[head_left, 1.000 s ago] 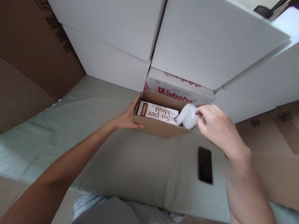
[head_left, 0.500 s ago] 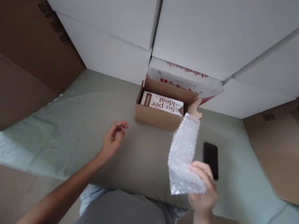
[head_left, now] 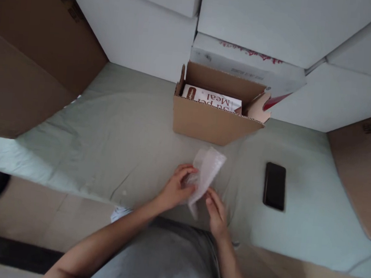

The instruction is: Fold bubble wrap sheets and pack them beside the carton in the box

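A sheet of bubble wrap (head_left: 209,169), folded and crinkled, is held between my two hands in front of my body. My left hand (head_left: 179,186) grips its left side, thumb and fingers closed on the plastic. At its lower right edge, my right hand (head_left: 215,211) pinches it with thumb and fingers. Beyond the hands stands an open cardboard box (head_left: 203,122), its right flap sticking out. Inside the box lies a white carton (head_left: 215,99) printed "Su-per Meal", upside down from my view.
A black phone (head_left: 275,185) lies on the green sheet (head_left: 134,130) at the right. Behind the box is a white box with red print (head_left: 244,66), below stacked white boxes (head_left: 248,19). Large brown cartons stand at left (head_left: 25,77) and right (head_left: 361,171).
The bubble wrap has moved left and toward my body. My left hand, empty before, has come right and taken hold of it too. The view has shifted downward.
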The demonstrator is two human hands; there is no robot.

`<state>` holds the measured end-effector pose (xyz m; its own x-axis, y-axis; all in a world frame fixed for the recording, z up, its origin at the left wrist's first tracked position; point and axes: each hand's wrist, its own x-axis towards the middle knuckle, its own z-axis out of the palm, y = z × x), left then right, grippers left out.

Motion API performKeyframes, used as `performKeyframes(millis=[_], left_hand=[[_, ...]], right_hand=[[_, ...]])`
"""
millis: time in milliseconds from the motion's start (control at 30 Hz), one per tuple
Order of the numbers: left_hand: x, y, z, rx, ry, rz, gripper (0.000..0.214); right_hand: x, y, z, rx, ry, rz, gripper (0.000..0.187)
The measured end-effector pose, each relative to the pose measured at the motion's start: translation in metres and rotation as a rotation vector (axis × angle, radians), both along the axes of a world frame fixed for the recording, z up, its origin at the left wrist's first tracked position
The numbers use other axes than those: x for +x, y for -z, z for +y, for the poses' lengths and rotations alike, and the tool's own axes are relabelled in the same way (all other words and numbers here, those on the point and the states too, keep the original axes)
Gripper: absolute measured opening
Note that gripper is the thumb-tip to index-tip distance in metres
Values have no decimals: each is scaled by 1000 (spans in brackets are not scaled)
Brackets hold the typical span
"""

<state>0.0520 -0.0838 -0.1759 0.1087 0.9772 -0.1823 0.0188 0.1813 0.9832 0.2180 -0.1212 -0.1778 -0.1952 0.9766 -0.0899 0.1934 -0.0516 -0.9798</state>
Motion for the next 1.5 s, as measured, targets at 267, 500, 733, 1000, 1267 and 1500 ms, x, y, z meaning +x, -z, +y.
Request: performKeyframes(millis=[267, 500, 733, 1000, 1267, 1500], left_hand=[[-9, 3, -8, 230, -191, 321, 43], [-22, 21, -4, 511, -27, 747, 38], [-19, 24, -8, 621, 246, 1004, 38], [-29, 32, -6, 697, 357, 841, 31], [-56, 12, -17, 634, 561, 909, 61], [-84, 4, -35, 670, 718, 929, 64]], right_hand=[[1, 10, 18, -208, 320, -42, 56], [7, 8, 17, 307, 200, -692, 61], [-6, 16, 15, 283, 53, -807, 64], [92, 0, 14, 406, 464, -777, 55], [56, 1, -7, 331, -257, -912, 72], [26, 11, 2, 307, -385, -961, 97]])
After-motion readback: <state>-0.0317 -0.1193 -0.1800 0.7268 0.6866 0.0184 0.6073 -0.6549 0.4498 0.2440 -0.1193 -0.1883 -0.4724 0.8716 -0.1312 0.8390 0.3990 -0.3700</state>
